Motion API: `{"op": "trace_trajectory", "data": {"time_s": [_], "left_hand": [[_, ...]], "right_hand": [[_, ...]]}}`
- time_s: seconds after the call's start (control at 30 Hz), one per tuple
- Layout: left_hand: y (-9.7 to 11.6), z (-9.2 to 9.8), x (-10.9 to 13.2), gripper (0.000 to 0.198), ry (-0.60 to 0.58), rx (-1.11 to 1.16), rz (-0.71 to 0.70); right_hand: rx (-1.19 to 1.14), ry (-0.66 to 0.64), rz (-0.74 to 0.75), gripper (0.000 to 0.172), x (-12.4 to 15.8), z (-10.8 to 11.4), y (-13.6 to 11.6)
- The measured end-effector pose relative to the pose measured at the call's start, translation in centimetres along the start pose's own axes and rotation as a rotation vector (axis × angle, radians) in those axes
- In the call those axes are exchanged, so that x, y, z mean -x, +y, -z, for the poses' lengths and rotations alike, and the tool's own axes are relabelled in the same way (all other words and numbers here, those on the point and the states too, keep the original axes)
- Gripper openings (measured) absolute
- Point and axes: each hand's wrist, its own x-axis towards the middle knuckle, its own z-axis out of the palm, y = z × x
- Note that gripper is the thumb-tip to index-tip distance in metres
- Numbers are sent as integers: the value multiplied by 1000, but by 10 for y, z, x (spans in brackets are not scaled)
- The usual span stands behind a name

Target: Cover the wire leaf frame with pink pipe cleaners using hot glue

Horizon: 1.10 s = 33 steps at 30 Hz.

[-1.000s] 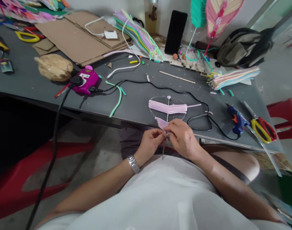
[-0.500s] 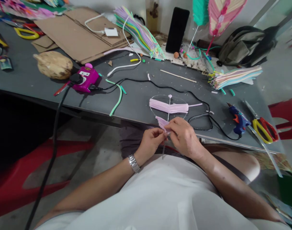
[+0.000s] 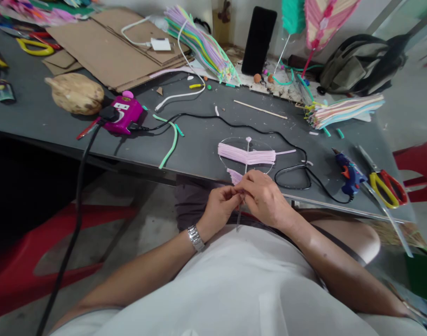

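Observation:
A thin wire frame (image 3: 227,168) with a stem down its middle lies over the table's front edge. A band of pink strips (image 3: 246,154) crosses it, and a smaller pink piece (image 3: 234,176) sits lower, just above my fingers. My left hand (image 3: 220,207), with a metal watch at the wrist, pinches at the frame's lower end. My right hand (image 3: 266,198) is closed at the same spot, its fingertips touching those of my left hand and covering part of the pink piece. What lies between the fingertips is too small and hidden to name.
A blue glue gun (image 3: 350,172) and yellow-red scissors (image 3: 383,186) lie at the right. Its black cable (image 3: 248,127) runs to a magenta power socket (image 3: 124,114) at the left. Behind are cardboard (image 3: 111,51), pipe-cleaner bundles (image 3: 202,46) and a dark phone (image 3: 259,41).
My right hand has shifted slightly up and left, its fingers now covering more of the lower pink piece. My left hand stays almost in place.

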Motion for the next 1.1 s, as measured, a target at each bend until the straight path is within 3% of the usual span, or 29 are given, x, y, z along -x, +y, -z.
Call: {"op": "trace_trajectory", "data": {"time_s": [0.37,0.5,0.6,0.73,1.1], "left_hand": [[2,1,1,27,-14,49,45],[-1,1,-1,29,1,87,63],[-3,1,-1,28,18,93,75],[-4,1,-1,30,35,93,76],[-6,1,-2,29,44,89,64]], "right_hand": [[15,-29,69,34,0,5,3],[-24,93,70,31,8,13,10],[59,155,56,26,18,15,16],[210,133,44,17,25,8,18],[307,185,126,20,26,3,14]]}}
